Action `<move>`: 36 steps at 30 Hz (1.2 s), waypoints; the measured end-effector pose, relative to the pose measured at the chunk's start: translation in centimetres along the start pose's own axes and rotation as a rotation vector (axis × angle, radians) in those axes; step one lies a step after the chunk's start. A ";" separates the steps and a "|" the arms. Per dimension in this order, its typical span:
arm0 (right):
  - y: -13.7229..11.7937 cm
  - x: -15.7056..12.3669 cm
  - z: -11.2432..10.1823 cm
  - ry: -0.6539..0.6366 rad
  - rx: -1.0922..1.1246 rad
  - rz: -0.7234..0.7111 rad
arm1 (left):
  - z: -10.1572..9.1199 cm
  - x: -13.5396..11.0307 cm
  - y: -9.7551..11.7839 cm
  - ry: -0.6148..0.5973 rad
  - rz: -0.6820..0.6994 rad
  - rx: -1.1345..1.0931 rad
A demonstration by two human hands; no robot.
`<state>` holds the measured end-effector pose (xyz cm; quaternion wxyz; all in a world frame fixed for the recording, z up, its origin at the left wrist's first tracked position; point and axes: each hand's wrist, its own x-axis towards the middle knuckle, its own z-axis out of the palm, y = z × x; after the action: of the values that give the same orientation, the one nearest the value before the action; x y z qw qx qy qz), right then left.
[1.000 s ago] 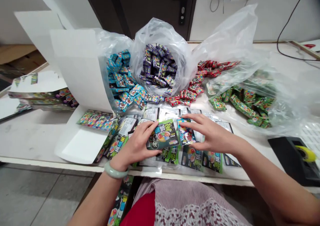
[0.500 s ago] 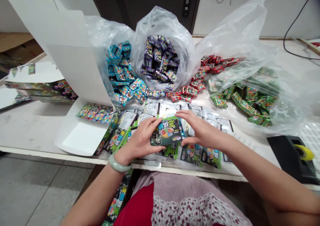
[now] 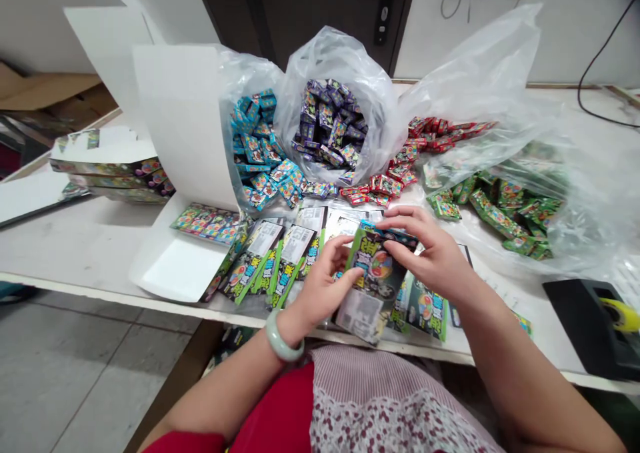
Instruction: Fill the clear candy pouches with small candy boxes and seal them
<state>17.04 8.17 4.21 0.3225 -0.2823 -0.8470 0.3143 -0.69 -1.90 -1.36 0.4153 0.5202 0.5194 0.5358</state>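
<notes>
While loose packets point(image 3: 260, 269) lay side by side on the bench point(image 3: 75, 246), my left grip point(image 3: 320, 286) and right grip point(image 3: 425, 253) clamped one green snack packet point(image 3: 375, 273), tilted above them

clear plastic bags point(image 3: 340, 59) of small packets, black tape dispenser point(image 3: 583, 323)

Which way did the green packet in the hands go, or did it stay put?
Yes, the green packet moved nearer the table's front edge and toward the black tape dispenser.
</notes>
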 end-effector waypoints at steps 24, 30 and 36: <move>1.2 -6.5 4.2 0.286 0.184 0.327 | -0.9 -3.0 -3.1 -0.022 -0.092 -0.093; 1.1 -7.1 7.0 0.522 0.557 0.515 | -0.8 -2.5 -2.6 -0.029 -0.024 -0.093; 1.2 -7.2 6.7 0.385 0.298 0.329 | -0.9 -2.6 -2.3 -0.015 0.004 -0.052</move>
<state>17.11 1.71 -3.29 0.4599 -0.4196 -0.6577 0.4241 -1.50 -4.30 -3.92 0.4316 0.5145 0.5009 0.5461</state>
